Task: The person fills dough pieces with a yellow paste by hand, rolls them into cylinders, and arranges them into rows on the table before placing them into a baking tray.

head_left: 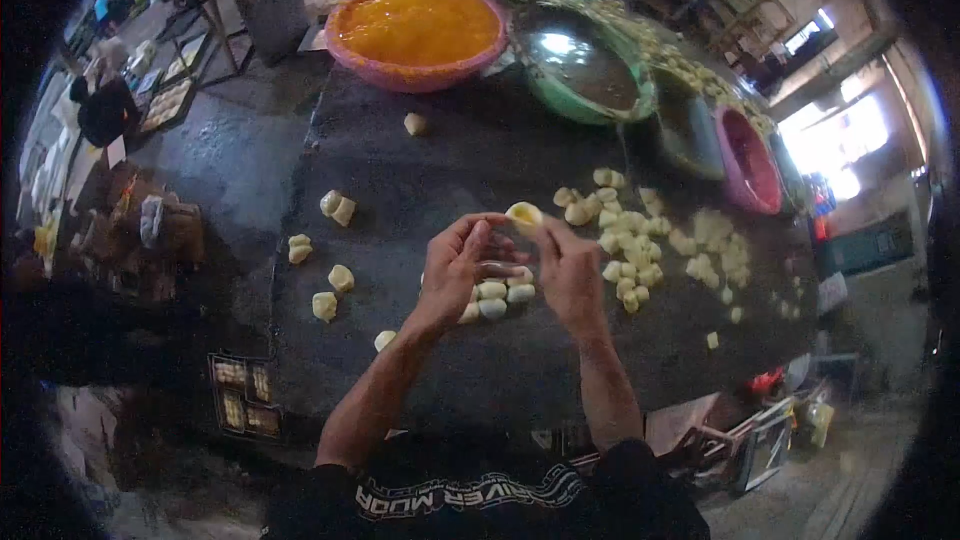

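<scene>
A small round piece of pale dough (523, 214), with a yellow hollow or filling at its centre, is held up over the dark table. My right hand (568, 265) pinches it at its right edge. At its left edge is the index fingertip of my left hand (455, 265), whose other fingers are loosely apart, palm turned inward. Beneath my hands lie short rows of smooth dough pieces (491, 291), partly hidden by the left hand. Just right of my right hand spreads a heap of dough pieces (630, 240).
Toward the back stand a pink basin (420, 80) of orange-yellow mixture, a green basin (590, 110) with dark contents and a smaller pink basin (748, 160). Loose dough lumps (340, 208) dot the table's left side. Far left, a person (105, 105) is near trays.
</scene>
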### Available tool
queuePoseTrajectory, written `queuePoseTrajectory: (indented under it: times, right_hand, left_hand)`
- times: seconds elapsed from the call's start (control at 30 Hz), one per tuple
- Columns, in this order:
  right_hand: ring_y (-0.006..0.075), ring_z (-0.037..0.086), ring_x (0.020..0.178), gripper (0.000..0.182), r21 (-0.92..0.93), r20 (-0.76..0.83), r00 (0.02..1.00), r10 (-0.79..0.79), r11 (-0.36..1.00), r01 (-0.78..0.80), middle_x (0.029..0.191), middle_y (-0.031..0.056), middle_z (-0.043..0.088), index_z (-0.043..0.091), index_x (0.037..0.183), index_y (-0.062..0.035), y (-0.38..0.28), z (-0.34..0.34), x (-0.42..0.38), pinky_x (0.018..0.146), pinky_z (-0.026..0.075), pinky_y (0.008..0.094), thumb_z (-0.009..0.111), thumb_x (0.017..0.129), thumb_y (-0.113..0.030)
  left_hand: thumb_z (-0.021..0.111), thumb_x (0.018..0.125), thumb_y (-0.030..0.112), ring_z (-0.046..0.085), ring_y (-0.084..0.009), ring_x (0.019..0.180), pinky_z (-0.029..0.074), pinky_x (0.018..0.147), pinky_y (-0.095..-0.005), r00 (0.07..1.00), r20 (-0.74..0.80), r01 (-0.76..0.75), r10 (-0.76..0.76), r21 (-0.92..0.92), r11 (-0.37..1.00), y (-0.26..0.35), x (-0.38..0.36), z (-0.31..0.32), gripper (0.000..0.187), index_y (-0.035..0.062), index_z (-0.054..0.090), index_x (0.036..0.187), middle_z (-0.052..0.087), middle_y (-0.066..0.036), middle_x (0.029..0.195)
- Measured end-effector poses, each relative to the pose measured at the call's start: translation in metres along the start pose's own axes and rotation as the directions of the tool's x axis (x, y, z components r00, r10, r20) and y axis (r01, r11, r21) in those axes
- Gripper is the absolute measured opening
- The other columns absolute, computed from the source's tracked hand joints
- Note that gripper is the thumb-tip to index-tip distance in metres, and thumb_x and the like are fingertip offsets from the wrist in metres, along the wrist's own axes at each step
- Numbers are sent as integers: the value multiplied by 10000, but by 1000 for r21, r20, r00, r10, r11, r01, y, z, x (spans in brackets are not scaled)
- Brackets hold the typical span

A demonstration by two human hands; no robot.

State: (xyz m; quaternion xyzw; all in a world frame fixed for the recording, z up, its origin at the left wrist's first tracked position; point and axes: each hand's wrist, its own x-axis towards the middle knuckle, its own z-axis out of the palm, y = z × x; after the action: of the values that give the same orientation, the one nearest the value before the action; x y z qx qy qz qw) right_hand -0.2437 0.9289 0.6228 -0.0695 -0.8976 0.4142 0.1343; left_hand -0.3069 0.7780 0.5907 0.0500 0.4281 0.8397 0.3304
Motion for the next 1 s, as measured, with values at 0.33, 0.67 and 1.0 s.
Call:
queuePoseTrajectory:
  times: [0.33, 0.67, 1.0]
  right_hand:
    - [94, 616, 700, 142, 18, -233, 876, -423, 898, 439, 795, 42, 654, 689, 943, -35, -63, 9, -39, 539, 478, 225, 684, 895, -169]
    - [205, 647, 823, 94, 294, -131, 882, -452, 832, 470, 877, 89, 647, 659, 867, -37, -93, -2, -19, 683, 515, 327, 661, 873, -130]
    - [129, 628, 846, 86, 494, -179, 948, -262, 810, 317, 931, 69, 658, 686, 942, -30, -63, 6, -27, 706, 530, 267, 671, 858, -40]
  left_hand:
    - [660, 906, 127, 667, -135, 879, 544, 795, -293, 943, -46, -303, 330, 298, 905, 60, -50, 2, 172, 19, 689, 1037, 707, -86, 946]
    - [771, 680, -2, 655, -273, 1012, 558, 845, -349, 606, 510, -745, 610, 632, 212, 71, -78, -18, 305, 96, 730, 965, 705, -63, 1027]
    - [721, 842, 160, 661, -219, 972, 568, 781, -321, 671, 395, -669, 627, 688, 281, 48, -79, 0, 296, 68, 674, 1119, 668, -93, 1054]
